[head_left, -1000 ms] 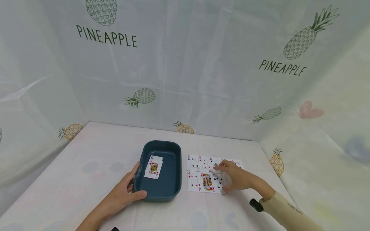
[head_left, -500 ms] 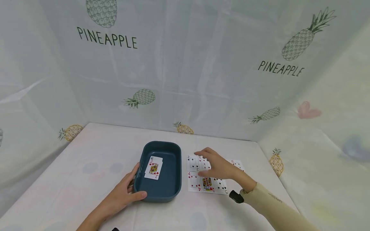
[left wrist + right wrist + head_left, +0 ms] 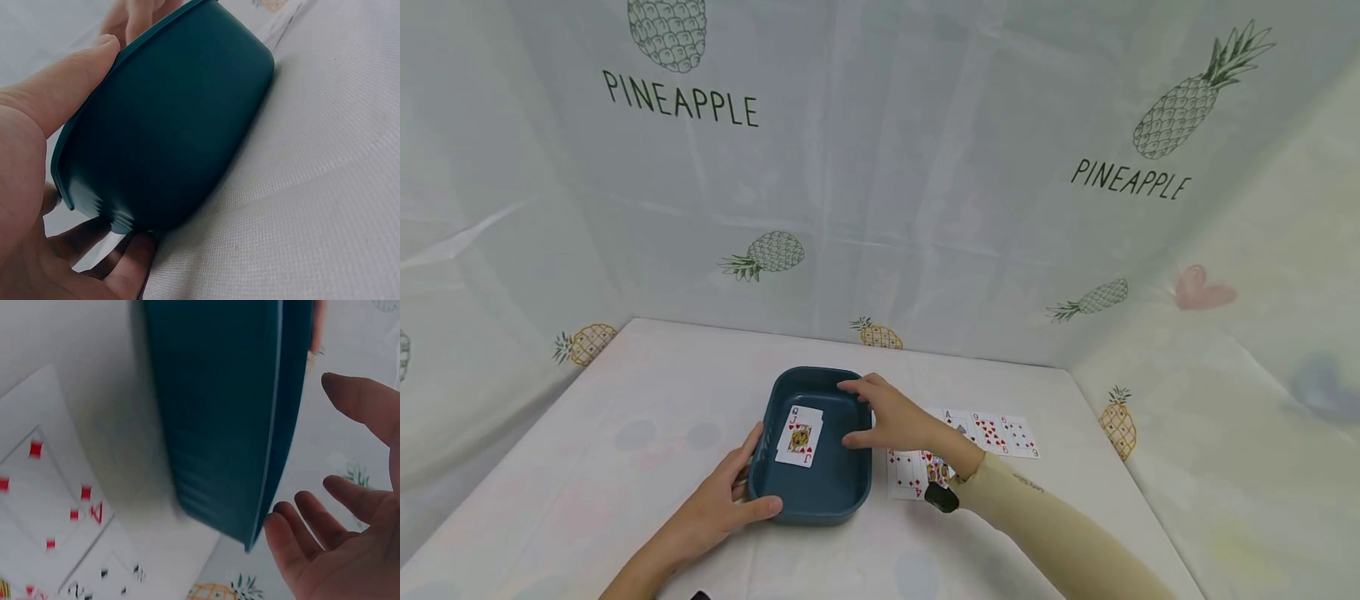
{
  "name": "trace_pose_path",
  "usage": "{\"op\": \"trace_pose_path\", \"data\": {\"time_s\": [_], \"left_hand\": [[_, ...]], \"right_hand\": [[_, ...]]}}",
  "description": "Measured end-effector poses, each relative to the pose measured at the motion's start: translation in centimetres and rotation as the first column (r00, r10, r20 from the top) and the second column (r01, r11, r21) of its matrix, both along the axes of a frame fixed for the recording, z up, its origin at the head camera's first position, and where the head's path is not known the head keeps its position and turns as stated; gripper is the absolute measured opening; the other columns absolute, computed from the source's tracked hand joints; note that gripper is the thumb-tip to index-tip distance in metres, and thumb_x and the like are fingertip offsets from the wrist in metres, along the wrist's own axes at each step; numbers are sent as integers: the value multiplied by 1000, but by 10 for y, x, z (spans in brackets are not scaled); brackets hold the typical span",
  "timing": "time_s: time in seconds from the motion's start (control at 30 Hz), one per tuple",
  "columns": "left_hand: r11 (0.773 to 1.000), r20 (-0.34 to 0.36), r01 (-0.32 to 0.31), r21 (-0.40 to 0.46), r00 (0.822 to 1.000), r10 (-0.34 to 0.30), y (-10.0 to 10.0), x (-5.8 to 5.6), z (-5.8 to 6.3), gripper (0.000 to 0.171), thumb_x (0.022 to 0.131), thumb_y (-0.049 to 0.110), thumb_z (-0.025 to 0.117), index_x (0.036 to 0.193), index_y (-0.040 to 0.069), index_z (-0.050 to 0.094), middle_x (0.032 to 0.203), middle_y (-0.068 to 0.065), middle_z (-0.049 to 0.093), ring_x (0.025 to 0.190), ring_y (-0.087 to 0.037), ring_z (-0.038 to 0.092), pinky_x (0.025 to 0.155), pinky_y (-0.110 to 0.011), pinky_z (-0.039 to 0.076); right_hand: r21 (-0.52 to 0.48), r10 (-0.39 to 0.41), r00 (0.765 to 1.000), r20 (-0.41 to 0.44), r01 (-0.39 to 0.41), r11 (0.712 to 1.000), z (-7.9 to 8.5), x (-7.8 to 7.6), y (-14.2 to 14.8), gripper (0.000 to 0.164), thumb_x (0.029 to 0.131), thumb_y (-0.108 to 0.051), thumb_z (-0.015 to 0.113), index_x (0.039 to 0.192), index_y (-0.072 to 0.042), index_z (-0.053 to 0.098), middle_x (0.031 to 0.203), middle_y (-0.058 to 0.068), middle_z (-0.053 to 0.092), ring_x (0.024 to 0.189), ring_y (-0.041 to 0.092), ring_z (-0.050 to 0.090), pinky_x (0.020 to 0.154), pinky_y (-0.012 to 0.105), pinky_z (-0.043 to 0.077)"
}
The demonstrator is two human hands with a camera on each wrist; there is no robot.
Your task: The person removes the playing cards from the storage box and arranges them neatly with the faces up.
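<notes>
On a white cloth-covered table [image 3: 685, 379], grips a dark teal, smooth, rounded-rectangular tray [image 3: 835, 479] with the left hand [image 3: 722, 500], holds the right hand [image 3: 897, 417] with fingers and thumb apart at its right side, and has overlapping white playing cards [image 3: 801, 438] inside and other cards [image 3: 988, 432] near, rightward.

Cloth-screened booth [image 3: 490, 183], type of building not determinable: one white-covered desk [image 3: 655, 375] stands before hanging grey-white sheeting [image 3: 910, 183] printed with pineapples [image 3: 1176, 117] and the word PINEAPPLE [image 3: 681, 100], and a cream-toned right-hand sheet [image 3: 1247, 433] bears a pink heart [image 3: 1195, 287] and soft coloured blotches [image 3: 1322, 387].
</notes>
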State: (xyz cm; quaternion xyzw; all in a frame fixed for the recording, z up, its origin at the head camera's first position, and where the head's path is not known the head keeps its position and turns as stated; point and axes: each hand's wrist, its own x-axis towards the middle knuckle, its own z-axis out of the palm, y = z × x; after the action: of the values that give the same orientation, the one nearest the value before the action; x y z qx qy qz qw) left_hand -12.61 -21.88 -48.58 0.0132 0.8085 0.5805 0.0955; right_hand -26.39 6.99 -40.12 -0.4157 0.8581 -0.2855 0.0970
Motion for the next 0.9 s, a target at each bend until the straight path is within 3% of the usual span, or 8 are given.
{"op": "trace_pose_path", "data": {"time_s": [0.1,0.37,0.57,0.77,0.9], "left_hand": [[1000,1,4,1,1000,-4,1,0,1,110,92,39,84,173,32,10,172,-23,17,148,-41,45,115,-47,49],[1000,-10,17,19,1000,-17,1,-2,0,109,92,38,84,172,32,10,171,-23,19,147,-40,46,112,-42,52],[1000,-8,17,21,1000,-17,0,-2,-1,108,93,38,83,172,35,10,171,-23,19,147,-41,46,113,-45,51],[999,-6,29,43,1000,-28,-1,-3,-3,107,93,38,82,172,36,10,172,-23,18,148,-42,45,111,-45,53],[998,-20,39,50,999,-38,-3,-2,-1,107,94,36,82,172,36,9,172,-24,18,148,-42,46,109,-41,54]], "right_hand": [[-5,3,1000,12,-3,1000,-10,-4,-13,83,91,-27,86,159,-3,45,148,21,50,132,40,56,107,48,55],[51,-6,997,-71,9,999,-34,-14,-39,79,92,-27,86,158,-9,48,145,13,53,127,27,61,103,33,56],[144,-19,986,-163,43,989,-42,-18,-58,79,89,-38,86,157,-15,52,143,6,59,120,16,61,97,27,56],[200,-34,985,-168,67,978,-45,-15,-69,78,89,-45,85,156,-19,54,138,2,61,109,9,57,89,21,54],[230,-35,983,-181,77,970,-45,-16,-73,80,88,-50,85,155,-19,55,138,1,62,112,11,58,91,24,54]]}}
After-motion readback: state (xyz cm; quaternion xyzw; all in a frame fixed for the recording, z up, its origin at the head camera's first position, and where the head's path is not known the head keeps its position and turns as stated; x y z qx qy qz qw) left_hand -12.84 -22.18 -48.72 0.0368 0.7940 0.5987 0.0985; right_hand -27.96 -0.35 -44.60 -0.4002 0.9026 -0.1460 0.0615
